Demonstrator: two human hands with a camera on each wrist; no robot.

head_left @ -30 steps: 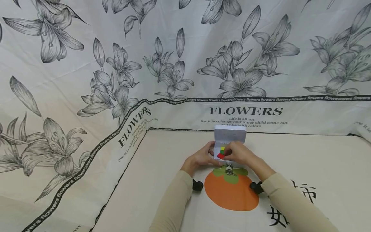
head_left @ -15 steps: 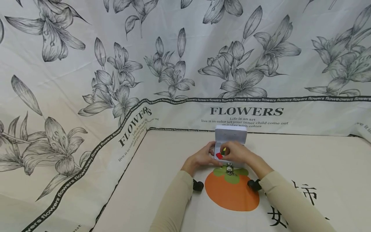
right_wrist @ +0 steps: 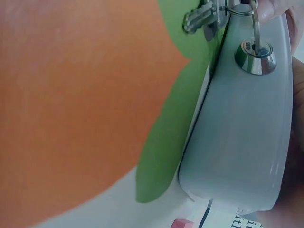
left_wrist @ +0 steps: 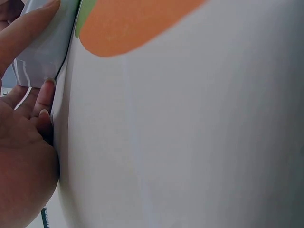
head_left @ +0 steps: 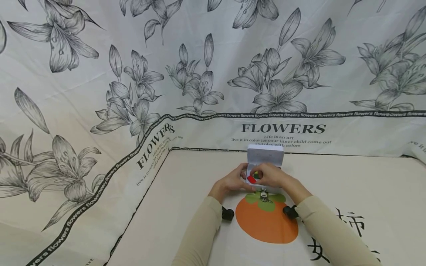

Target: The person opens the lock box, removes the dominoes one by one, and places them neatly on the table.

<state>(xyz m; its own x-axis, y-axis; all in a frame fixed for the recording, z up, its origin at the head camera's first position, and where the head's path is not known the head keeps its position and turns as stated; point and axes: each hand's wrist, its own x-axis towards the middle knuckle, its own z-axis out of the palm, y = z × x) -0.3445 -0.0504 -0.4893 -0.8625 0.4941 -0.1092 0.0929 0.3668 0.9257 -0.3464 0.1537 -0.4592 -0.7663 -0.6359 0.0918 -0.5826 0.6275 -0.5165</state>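
An open white metal box (head_left: 265,154) stands with its lid raised at the back of the cloth. My left hand (head_left: 232,181) grips its left end, thumb along the front wall; the left wrist view shows this hand (left_wrist: 21,142) at the box (left_wrist: 45,47). Inside, a red block (head_left: 251,179) lies tilted beside a yellow-and-green piece (head_left: 256,174). Reaching in from the right, my right hand (head_left: 271,175) pinches the red block, its fingertips partly hidden. A key (right_wrist: 256,23) is in the lock (right_wrist: 256,56) on the front wall.
An orange persimmon print (head_left: 266,223) covers the cloth before the box, with more keys (right_wrist: 199,18) hanging over its leaves. A small pinkish-red piece (right_wrist: 182,223) shows beyond the box end in the right wrist view. Flower-printed fabric (head_left: 199,129) rises behind and left.
My right hand and the red block have shifted slightly left inside the box, and the fingers now cover more of the yellow and green. My left hand keeps its grip.
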